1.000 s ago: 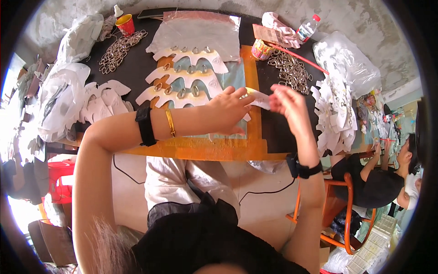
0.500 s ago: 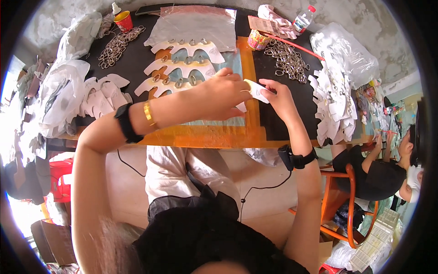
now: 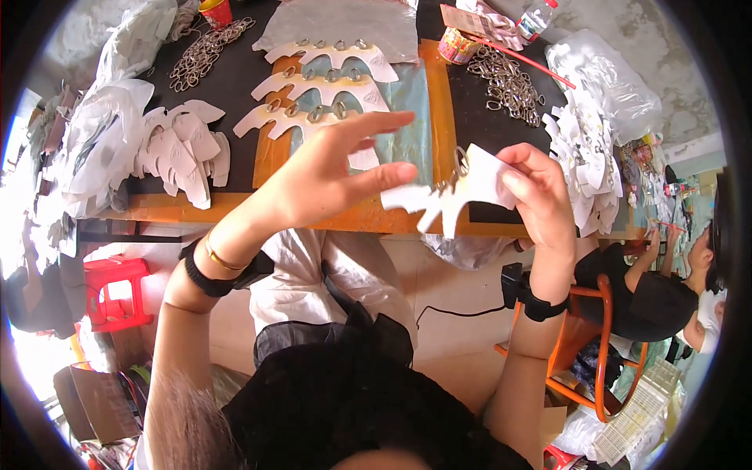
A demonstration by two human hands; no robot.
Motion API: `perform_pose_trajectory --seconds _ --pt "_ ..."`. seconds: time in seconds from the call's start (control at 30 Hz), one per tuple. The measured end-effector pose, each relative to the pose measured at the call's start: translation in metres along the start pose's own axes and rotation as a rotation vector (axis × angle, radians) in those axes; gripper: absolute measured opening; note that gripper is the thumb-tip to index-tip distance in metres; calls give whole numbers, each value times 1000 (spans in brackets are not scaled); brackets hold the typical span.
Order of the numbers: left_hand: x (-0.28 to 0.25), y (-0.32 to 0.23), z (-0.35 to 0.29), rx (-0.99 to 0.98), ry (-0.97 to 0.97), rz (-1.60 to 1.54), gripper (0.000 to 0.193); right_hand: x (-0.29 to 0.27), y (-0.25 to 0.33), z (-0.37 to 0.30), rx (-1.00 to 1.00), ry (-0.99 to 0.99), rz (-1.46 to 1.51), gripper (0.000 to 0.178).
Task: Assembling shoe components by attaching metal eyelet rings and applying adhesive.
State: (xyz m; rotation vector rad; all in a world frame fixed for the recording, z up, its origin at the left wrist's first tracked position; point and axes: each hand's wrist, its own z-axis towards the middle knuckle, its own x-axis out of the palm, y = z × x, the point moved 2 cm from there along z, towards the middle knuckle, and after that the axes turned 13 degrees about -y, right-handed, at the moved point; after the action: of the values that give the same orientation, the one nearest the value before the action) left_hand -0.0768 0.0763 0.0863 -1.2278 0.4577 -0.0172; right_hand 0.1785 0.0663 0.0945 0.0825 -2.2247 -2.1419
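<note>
My right hand (image 3: 540, 192) pinches one end of a white, scalloped cut-out strip (image 3: 487, 178) between thumb and fingers. The strip is raised in front of the table edge, its narrow prongs pointing down and left, with metal rings along it. My left hand (image 3: 345, 168) is open, fingers and thumb apart, pointing at the strip's free end; a small gap seems to lie between them. Beyond that hand, three similar strips with rings lie in rows: a far one (image 3: 333, 53), a middle one (image 3: 317, 84) and a near one (image 3: 282, 121) partly hidden by my left hand.
Metal rings are heaped at the left (image 3: 205, 55) and right (image 3: 505, 82) of the table. White cut-outs are piled left (image 3: 184, 149) and right (image 3: 583, 164). A patterned tub (image 3: 457, 45), a red stick (image 3: 533, 61) and a bottle (image 3: 537, 22) stand or lie far right. A person (image 3: 646, 290) sits at the right.
The strip has come up and toward me in my right hand. My left hand, earlier closed at the strip, has let go and drawn back to the left, opening.
</note>
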Motion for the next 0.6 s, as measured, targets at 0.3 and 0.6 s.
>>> perform_pose_trajectory --seconds 0.3,0.6 --pt "24 -6 -1 -372 309 -731 46 15 12 3 53 199 128 22" --pt "-7 6 -11 -569 22 -883 23 57 20 24 94 170 254 41"
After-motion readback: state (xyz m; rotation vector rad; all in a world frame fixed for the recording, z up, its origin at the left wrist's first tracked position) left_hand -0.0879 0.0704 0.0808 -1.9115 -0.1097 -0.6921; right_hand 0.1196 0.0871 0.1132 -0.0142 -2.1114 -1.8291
